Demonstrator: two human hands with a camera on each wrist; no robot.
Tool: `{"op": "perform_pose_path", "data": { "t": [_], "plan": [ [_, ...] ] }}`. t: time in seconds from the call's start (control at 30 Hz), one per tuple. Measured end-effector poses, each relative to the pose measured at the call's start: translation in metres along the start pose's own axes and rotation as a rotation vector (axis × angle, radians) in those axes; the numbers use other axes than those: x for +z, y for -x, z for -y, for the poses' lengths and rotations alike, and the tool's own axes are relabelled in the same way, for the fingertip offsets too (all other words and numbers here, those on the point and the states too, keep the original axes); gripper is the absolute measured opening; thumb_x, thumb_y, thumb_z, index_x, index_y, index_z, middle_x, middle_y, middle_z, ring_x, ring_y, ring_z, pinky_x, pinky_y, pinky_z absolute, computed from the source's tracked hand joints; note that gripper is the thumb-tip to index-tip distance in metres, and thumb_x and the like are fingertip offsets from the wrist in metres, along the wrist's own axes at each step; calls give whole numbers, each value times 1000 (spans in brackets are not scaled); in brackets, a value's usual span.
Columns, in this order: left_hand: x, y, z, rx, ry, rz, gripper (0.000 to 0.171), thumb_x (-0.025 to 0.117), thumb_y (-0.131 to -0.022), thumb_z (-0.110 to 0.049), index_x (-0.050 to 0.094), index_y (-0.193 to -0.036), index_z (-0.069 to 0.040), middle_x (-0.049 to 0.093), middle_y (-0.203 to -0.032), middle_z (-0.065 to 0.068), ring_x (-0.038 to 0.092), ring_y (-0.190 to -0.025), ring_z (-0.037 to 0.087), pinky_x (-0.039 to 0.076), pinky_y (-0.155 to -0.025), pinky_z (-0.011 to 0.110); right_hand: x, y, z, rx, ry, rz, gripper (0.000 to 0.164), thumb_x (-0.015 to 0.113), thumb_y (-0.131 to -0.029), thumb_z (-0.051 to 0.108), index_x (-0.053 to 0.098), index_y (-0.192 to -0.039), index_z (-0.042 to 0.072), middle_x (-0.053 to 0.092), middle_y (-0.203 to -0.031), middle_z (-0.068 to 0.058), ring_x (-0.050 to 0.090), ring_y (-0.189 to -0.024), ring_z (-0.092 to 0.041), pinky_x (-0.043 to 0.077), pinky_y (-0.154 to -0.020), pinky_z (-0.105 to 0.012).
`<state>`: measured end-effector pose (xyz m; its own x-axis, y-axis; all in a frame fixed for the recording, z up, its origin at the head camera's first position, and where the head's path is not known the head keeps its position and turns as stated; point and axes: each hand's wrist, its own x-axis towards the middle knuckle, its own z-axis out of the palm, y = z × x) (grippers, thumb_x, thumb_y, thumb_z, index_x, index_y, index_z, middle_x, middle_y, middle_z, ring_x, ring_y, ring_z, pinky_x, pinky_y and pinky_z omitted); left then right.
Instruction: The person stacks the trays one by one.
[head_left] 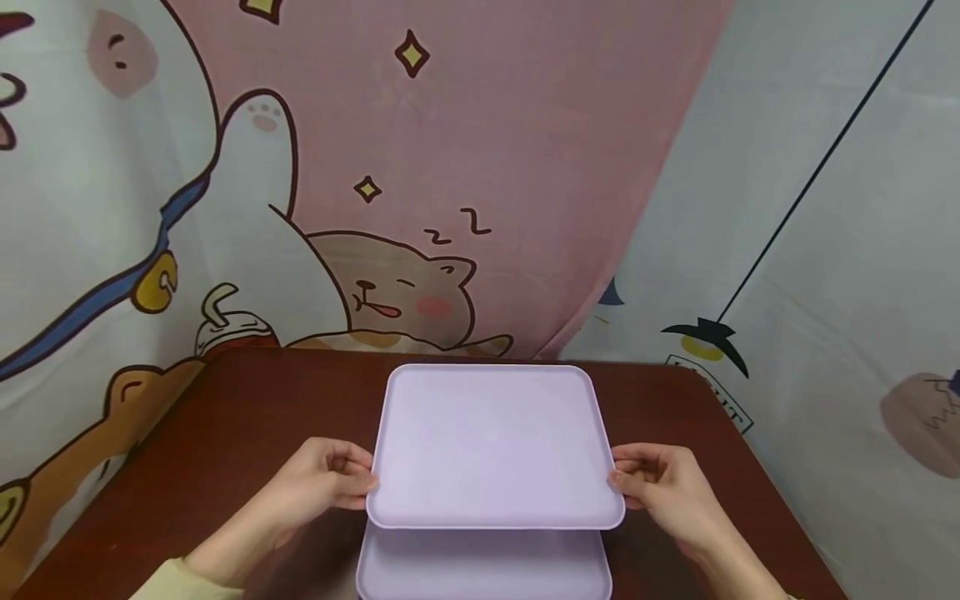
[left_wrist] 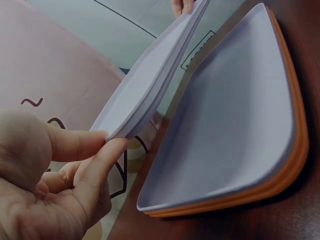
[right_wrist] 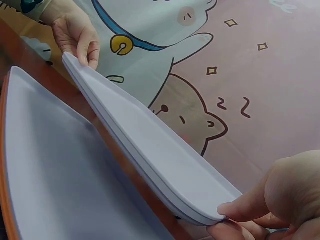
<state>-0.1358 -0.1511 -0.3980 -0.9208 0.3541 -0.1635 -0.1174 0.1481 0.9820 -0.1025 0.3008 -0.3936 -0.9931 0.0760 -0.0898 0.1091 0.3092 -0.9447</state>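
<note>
Two nested lilac trays [head_left: 495,450] hang above the table, their double rim showing in both wrist views. My left hand [head_left: 322,479] pinches their left edge between thumb and fingers. At the opposite edge, my right hand [head_left: 663,483] holds them the same way, thumb on the upper rim. Below and nearer to me lies another lilac tray [head_left: 483,567], partly hidden by the lifted ones. In the left wrist view this lower tray [left_wrist: 235,110] rests on orange trays [left_wrist: 280,187], whose stacked edges show beneath it.
The dark reddish-brown table [head_left: 247,417] extends on both sides of the trays. Behind it hangs a cloth [head_left: 525,150] printed with cartoon animals and stars, meeting the table's far edge.
</note>
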Motion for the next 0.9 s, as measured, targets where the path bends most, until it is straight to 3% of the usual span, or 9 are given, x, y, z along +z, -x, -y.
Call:
{"op": "perform_pose_path", "data": {
  "t": [0.9],
  "plan": [
    [-1,13,29,-35,5,22,25,76,-92,0,66,-110,14,70,-91,12,70,-85,25,64,-77,41,11,13,-19,38,-7,51,35,77,-90,-6,66,-122,-15,67,-92,-14,68,-75,-19,62,-63,-35]
  ]
}}
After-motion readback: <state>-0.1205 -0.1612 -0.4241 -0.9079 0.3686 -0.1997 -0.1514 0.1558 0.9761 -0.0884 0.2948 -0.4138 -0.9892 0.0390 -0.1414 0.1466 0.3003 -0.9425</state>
